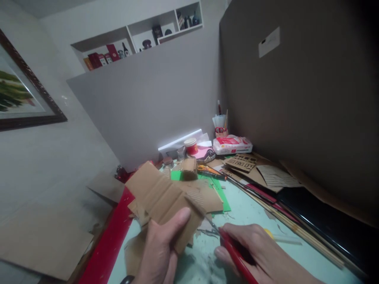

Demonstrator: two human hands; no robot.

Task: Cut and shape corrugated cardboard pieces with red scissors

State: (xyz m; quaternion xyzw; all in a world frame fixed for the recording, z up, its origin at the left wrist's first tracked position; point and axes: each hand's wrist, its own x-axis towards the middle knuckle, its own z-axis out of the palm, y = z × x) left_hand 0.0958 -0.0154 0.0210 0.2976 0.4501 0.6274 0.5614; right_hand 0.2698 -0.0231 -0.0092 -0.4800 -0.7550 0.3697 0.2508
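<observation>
In the head view, my left hand (166,240) grips a creased piece of brown cardboard (161,197), thumb on top and the other fingers beneath it. My right hand (251,244) is closed around red-handled scissors (233,252). Their metal blades meet the cardboard's right edge; how far they are open is too blurred to tell. More cardboard scraps (211,197) and a green sheet (223,193) lie just behind the held piece. A small cardboard block (188,167) stands on that sheet.
Behind are an orange-and-black cutter (210,171), a red paper cup (191,146), a wipes pack (232,145) and a pen holder (221,132). Along the right lie thin wooden sticks (284,221), flat cardboard (241,162) and a glossy black object (319,209). Grey panels (166,94) close off the back.
</observation>
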